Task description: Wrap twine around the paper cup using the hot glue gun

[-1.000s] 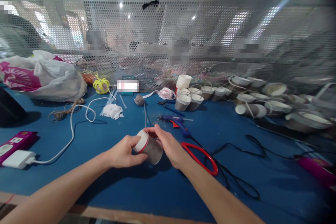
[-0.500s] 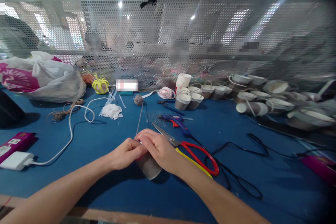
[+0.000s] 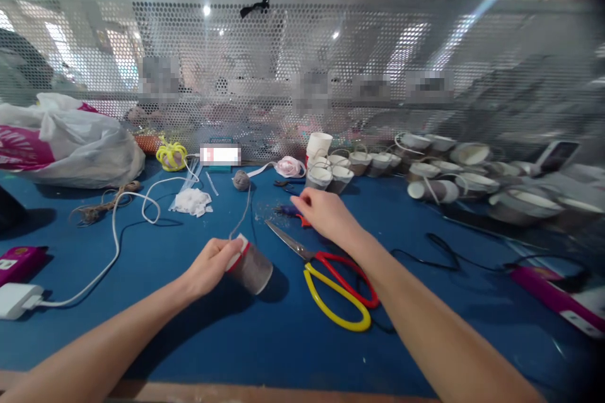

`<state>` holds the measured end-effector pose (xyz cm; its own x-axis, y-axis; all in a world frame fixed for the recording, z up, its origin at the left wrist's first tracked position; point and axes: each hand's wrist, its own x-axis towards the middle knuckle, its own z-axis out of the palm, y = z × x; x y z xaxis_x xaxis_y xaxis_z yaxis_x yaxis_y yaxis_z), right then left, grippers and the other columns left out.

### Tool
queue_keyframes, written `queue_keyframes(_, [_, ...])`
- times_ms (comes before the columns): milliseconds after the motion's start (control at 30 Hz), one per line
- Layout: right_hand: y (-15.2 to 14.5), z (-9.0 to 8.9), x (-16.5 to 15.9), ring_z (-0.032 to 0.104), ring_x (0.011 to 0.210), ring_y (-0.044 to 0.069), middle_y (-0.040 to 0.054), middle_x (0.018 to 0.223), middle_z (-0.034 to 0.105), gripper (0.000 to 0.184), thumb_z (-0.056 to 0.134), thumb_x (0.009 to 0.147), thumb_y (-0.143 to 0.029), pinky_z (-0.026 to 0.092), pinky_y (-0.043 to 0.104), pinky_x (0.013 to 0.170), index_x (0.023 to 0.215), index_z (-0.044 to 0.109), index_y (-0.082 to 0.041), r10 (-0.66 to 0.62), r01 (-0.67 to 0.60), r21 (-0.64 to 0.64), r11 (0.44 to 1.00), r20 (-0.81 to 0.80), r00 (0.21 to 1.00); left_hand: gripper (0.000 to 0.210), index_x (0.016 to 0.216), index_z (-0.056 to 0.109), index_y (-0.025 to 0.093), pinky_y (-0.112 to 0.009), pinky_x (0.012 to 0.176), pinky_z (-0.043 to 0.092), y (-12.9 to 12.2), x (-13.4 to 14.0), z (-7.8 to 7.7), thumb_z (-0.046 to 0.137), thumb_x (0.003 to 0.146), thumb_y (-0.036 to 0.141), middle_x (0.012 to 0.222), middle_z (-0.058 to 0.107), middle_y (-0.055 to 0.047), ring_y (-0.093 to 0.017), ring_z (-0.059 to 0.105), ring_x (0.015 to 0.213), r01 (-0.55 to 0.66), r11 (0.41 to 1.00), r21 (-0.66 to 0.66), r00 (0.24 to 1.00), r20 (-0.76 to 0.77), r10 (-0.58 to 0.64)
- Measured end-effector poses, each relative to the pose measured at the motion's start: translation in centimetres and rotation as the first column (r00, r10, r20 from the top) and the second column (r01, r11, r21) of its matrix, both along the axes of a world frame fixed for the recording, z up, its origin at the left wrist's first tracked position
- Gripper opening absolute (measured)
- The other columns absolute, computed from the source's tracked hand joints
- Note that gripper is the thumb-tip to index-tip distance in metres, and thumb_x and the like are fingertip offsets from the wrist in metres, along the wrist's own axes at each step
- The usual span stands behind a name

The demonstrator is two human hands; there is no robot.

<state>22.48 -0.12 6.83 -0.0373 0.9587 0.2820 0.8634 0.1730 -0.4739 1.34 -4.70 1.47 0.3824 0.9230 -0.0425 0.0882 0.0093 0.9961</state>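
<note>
My left hand (image 3: pixel 213 264) is closed around the rim end of a paper cup (image 3: pixel 254 267), which tilts with its base toward the lower right. Grey-brown yarn covers the cup's side, and a red and white band shows at the rim. A strand of yarn (image 3: pixel 246 204) runs from the cup to a small yarn ball (image 3: pixel 241 181). My right hand (image 3: pixel 328 215) is curled over the blue hot glue gun (image 3: pixel 289 214), hiding its handle; the nozzle and orange trigger show beside the fingers. Between the hands lie large scissors (image 3: pixel 338 302) with one red and one yellow handle.
Several wrapped cups with handles (image 3: pixel 428 167) crowd the back right. At left are a plastic bag (image 3: pixel 89 145), a white cable (image 3: pixel 123 233) and a purple power strip (image 3: pixel 21 263). White scraps (image 3: pixel 193 201) lie mid-table. A perforated metal screen (image 3: pixel 265 69) stands behind.
My right hand has left the cup and moved right and forward onto the glue gun. My left hand still holds the cup, now slightly raised, and the strand of yarn hangs slacker.
</note>
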Motion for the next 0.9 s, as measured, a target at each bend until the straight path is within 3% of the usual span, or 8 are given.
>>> queue_keyframes(67, [1.0, -1.2, 2.5, 0.055, 0.067, 0.021, 0.0053, 0.059, 0.054, 0.021, 0.056, 0.073, -0.031, 0.04, 0.032, 0.059, 0.058, 0.056, -0.016, -0.073, 0.074, -0.074, 0.995, 0.023, 0.997, 0.051, 0.064, 0.061, 0.007, -0.023, 0.058, 0.039, 0.3, -0.2, -0.1, 0.042, 0.074, 0.053, 0.058, 0.06, -0.005, -0.012, 0.05, 0.054, -0.04, 0.999, -0.002, 0.999, 0.018, 0.041])
queue_keyframes(167, [1.7, -3.5, 4.6, 0.054, 0.085, 0.016, 0.0065, 0.101, 0.055, 0.021, 0.046, 0.082, -0.03, 0.045, 0.034, 0.072, 0.097, 0.056, -0.018, -0.092, 0.094, -0.202, 0.975, 0.024, 0.996, 0.052, 0.064, 0.062, 0.008, -0.024, 0.062, 0.041, 0.6, -0.3, -0.4, 0.041, 0.074, 0.055, 0.059, 0.062, -0.005, -0.014, 0.053, 0.058, -0.046, 0.999, 0.029, 0.999, 0.018, 0.045])
queue_keyframes(233, [2.0, -4.6, 4.9, 0.052, 0.091, 0.015, 0.0056, 0.112, 0.05, 0.025, 0.042, 0.084, -0.029, 0.045, 0.034, 0.076, 0.106, 0.05, -0.021, -0.106, 0.103, -0.247, 0.964, 0.003, 0.994, 0.053, 0.064, 0.063, 0.008, -0.025, 0.064, 0.043, 0.7, -0.4, -0.5, 0.04, 0.074, 0.055, 0.058, 0.063, -0.005, -0.016, 0.055, 0.061, -0.031, 0.998, 0.054, 0.999, 0.012, 0.031])
queue_keyframes(367, [2.0, -4.7, 4.5, 0.055, 0.084, 0.02, 0.0093, 0.097, 0.057, 0.024, 0.056, 0.075, -0.024, 0.045, 0.039, 0.073, 0.097, 0.055, -0.015, -0.176, 0.152, -0.252, 0.956, -0.079, 0.981, 0.054, 0.065, 0.064, 0.009, -0.026, 0.066, 0.044, 0.8, -0.5, -0.6, 0.038, 0.075, 0.055, 0.058, 0.063, -0.005, -0.017, 0.056, 0.065, -0.019, 0.996, 0.087, 1.0, 0.011, 0.018])
queue_keyframes(500, [0.4, -2.3, 3.8, 0.057, 0.077, 0.023, 0.0089, 0.084, 0.061, 0.032, 0.061, 0.065, -0.015, 0.045, 0.038, 0.068, 0.095, 0.053, -0.016, -0.185, 0.15, -0.15, 0.977, -0.254, 0.95, 0.053, 0.066, 0.064, 0.008, -0.025, 0.067, 0.043, 0.9, -0.7, -0.7, 0.037, 0.077, 0.053, 0.06, 0.063, -0.006, -0.017, 0.055, 0.065, -0.032, 0.992, 0.121, 0.999, -0.026, 0.036])
queue_keyframes(567, [-1.0, -1.0, 3.2, 0.059, 0.068, 0.018, 0.0056, 0.077, 0.062, 0.024, 0.057, 0.07, -0.022, 0.046, 0.031, 0.06, 0.093, 0.054, -0.017, -0.127, 0.08, -0.146, 0.986, -0.349, 0.928, 0.054, 0.065, 0.062, 0.008, -0.025, 0.067, 0.042, 1.0, -0.8, -0.8, 0.035, 0.078, 0.052, 0.061, 0.063, -0.006, -0.016, 0.054, 0.064, -0.03, 0.991, 0.133, 0.998, -0.058, 0.038])
queue_keyframes(667, [-3.0, 0.4, 2.0, 0.055, 0.05, 0.013, 0.0039, 0.061, 0.061, 0.021, 0.056, 0.07, -0.037, 0.043, 0.026, 0.047, 0.071, 0.057, -0.016, -0.03, -0.128, -0.274, 0.953, -0.506, 0.862, 0.054, 0.063, 0.062, 0.007, -0.025, 0.065, 0.041, 1.0, -0.9, -0.9, 0.033, 0.079, 0.051, 0.061, 0.061, -0.006, -0.016, 0.053, 0.063, -0.018, 0.987, 0.157, 0.994, -0.101, 0.034])
queue_keyframes(900, [-6.4, 1.0, 0.2, 0.045, 0.039, 0.009, -0.0039, 0.044, 0.049, 0.017, 0.054, 0.072, -0.035, 0.038, 0.022, 0.04, 0.074, 0.058, -0.018, 0.143, -0.339, -0.303, 0.891, -0.521, 0.842, 0.054, 0.064, 0.061, 0.007, -0.022, 0.058, 0.039, 0.8, -1.1, -0.8, 0.03, 0.081, 0.048, 0.059, 0.057, -0.004, -0.013, 0.048, 0.058, 0.009, 0.978, 0.21, 0.982, -0.187, 0.031])
